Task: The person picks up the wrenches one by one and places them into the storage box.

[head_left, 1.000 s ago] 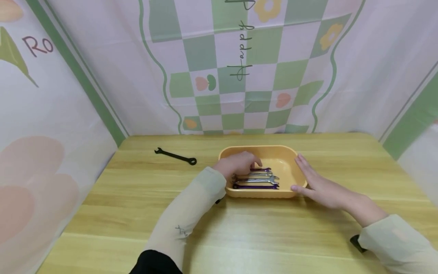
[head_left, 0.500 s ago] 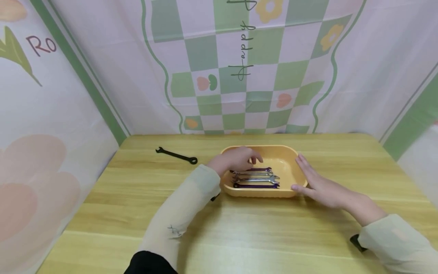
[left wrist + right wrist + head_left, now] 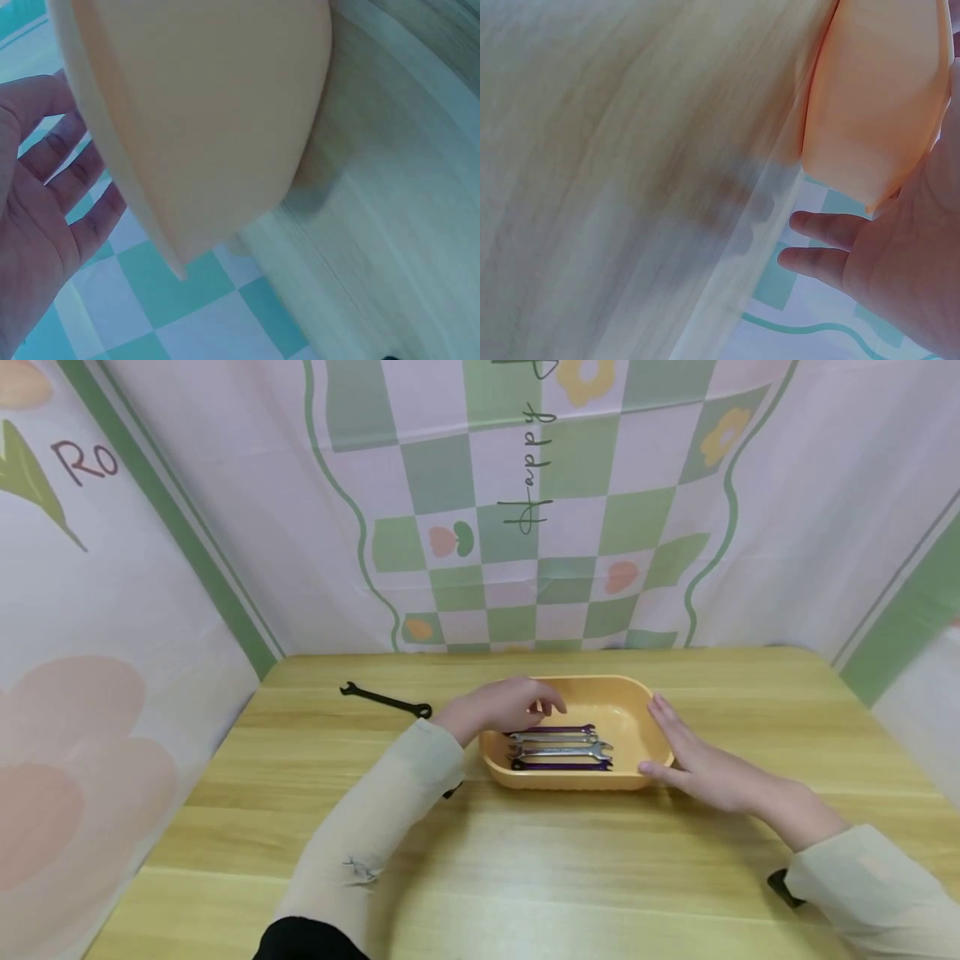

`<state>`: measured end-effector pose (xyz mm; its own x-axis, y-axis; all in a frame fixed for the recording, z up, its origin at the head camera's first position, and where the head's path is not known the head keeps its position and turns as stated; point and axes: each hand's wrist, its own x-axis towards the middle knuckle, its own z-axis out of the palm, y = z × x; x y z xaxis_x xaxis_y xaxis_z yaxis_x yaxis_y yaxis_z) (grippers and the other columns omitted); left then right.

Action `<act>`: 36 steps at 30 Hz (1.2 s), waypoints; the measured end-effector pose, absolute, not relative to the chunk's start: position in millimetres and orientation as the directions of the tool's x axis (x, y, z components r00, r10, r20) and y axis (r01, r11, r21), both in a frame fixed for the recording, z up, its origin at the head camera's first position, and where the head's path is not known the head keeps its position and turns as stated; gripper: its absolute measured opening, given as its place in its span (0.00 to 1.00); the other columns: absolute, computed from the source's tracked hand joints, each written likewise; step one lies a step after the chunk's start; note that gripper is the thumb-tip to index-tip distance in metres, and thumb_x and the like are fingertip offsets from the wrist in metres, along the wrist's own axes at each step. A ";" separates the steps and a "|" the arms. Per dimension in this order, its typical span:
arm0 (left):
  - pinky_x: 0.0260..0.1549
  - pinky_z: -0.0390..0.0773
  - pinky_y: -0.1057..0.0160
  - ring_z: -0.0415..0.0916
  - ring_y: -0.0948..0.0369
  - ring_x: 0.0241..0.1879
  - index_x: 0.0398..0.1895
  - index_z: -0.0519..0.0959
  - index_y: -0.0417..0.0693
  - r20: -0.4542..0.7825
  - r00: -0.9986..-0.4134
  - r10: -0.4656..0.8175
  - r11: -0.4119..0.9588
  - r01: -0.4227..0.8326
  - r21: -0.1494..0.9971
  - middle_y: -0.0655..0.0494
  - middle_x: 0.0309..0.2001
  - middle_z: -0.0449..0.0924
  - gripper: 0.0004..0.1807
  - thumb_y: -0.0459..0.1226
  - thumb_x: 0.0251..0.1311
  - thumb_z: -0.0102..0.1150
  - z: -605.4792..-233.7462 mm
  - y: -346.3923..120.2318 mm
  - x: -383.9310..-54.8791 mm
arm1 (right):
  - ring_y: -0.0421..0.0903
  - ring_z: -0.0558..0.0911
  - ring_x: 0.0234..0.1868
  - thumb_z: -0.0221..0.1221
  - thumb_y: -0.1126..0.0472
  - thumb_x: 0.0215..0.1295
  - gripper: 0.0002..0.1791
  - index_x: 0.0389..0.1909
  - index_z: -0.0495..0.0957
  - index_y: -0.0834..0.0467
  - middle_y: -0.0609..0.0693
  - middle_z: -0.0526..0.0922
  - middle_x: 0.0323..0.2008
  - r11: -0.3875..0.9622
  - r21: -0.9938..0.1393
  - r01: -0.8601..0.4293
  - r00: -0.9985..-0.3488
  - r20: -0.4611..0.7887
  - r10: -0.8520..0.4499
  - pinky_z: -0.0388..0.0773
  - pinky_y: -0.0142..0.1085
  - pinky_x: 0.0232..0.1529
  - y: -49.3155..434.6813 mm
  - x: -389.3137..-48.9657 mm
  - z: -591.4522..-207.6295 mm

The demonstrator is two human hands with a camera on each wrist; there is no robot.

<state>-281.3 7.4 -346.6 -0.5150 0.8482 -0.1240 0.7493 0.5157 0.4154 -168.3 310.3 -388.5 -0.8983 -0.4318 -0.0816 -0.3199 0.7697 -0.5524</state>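
Observation:
A yellow plastic tray (image 3: 627, 718) sits on the wooden table. In it several wrenches lie side by side: a dark purple wrench (image 3: 562, 767) at the front, silver wrenches (image 3: 558, 751) in the middle and a purple wrench (image 3: 566, 728) behind them. My left hand (image 3: 506, 703) hovers over the tray's left end with loosely bent fingers and nothing in them; the left wrist view shows these fingers (image 3: 79, 176) beyond the tray rim. At the right end, my right hand (image 3: 705, 768) rests on the rim, fingers spread and thumb by the front corner.
To the left of the tray, a black combination wrench (image 3: 386, 700) lies on the table (image 3: 300, 793). A patterned cloth (image 3: 510, 585) hangs behind the table's back edge, and more printed cloth stands at the left side.
My left hand has drawn back to the left and up from the wrenches, uncovering more of their left ends. The right hand stays on the tray.

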 end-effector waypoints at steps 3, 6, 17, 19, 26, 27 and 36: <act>0.52 0.76 0.64 0.77 0.57 0.53 0.64 0.79 0.41 -0.112 -0.510 0.853 0.504 0.750 0.428 0.47 0.57 0.82 0.20 0.27 0.74 0.49 -344.8 1.6 -281.7 | 0.75 0.39 0.76 0.54 0.46 0.78 0.53 0.81 0.25 0.58 0.55 0.19 0.79 0.766 -0.558 -0.320 -0.898 -0.080 -0.434 0.47 0.72 0.67 310.3 -168.4 -388.6; 0.51 0.76 0.64 0.77 0.58 0.54 0.63 0.80 0.42 -0.096 -0.511 0.854 0.499 0.751 0.433 0.47 0.58 0.81 0.19 0.27 0.74 0.49 -341.5 -3.7 -281.9 | 0.75 0.39 0.76 0.54 0.46 0.78 0.53 0.81 0.25 0.58 0.55 0.19 0.79 0.766 -0.555 -0.324 -0.897 -0.077 -0.435 0.47 0.73 0.66 310.8 -168.7 -389.4; 0.52 0.78 0.61 0.78 0.58 0.52 0.61 0.81 0.41 -0.021 -0.537 0.843 0.493 0.757 0.429 0.48 0.59 0.81 0.18 0.27 0.72 0.51 -333.4 -27.0 -284.8 | 0.75 0.39 0.76 0.54 0.46 0.78 0.53 0.81 0.24 0.58 0.55 0.19 0.79 0.767 -0.553 -0.325 -0.896 -0.080 -0.437 0.48 0.72 0.67 311.6 -169.2 -388.8; 0.52 0.77 0.62 0.78 0.58 0.52 0.61 0.81 0.41 -0.013 -0.548 0.837 0.501 0.755 0.422 0.49 0.59 0.81 0.19 0.26 0.72 0.51 -332.5 -31.8 -285.3 | 0.75 0.39 0.76 0.54 0.46 0.78 0.53 0.81 0.24 0.58 0.55 0.19 0.79 0.767 -0.553 -0.326 -0.896 -0.080 -0.438 0.47 0.72 0.67 311.6 -169.2 -389.1; 0.53 0.78 0.56 0.78 0.57 0.53 0.61 0.82 0.41 0.021 -0.569 0.822 0.511 0.754 0.413 0.49 0.58 0.82 0.20 0.25 0.70 0.51 -332.0 -48.1 -286.0 | 0.75 0.39 0.76 0.53 0.46 0.78 0.53 0.81 0.24 0.58 0.54 0.19 0.79 0.770 -0.553 -0.319 -0.898 -0.084 -0.432 0.47 0.72 0.67 311.4 -168.7 -389.1; 0.54 0.78 0.56 0.78 0.56 0.54 0.61 0.82 0.42 0.026 -0.573 0.819 0.514 0.753 0.412 0.49 0.58 0.82 0.19 0.25 0.70 0.51 -332.1 -50.1 -286.1 | 0.75 0.39 0.76 0.53 0.46 0.78 0.53 0.81 0.24 0.58 0.54 0.19 0.79 0.771 -0.552 -0.319 -0.898 -0.084 -0.432 0.47 0.72 0.67 311.4 -168.7 -389.0; 0.55 0.77 0.57 0.78 0.55 0.54 0.60 0.82 0.41 0.072 -0.589 0.805 0.508 0.747 0.428 0.45 0.56 0.82 0.18 0.26 0.70 0.52 -327.5 -66.2 -285.7 | 0.75 0.39 0.76 0.54 0.46 0.78 0.53 0.81 0.25 0.58 0.55 0.19 0.79 0.771 -0.548 -0.324 -0.897 -0.081 -0.435 0.47 0.72 0.67 310.9 -168.9 -388.8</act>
<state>-285.7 -66.2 -327.5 -0.5887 0.8052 0.0719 0.7472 0.5080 0.4285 -168.9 310.9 -388.8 -0.8969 -0.4348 -0.0810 -0.3243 0.7711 -0.5479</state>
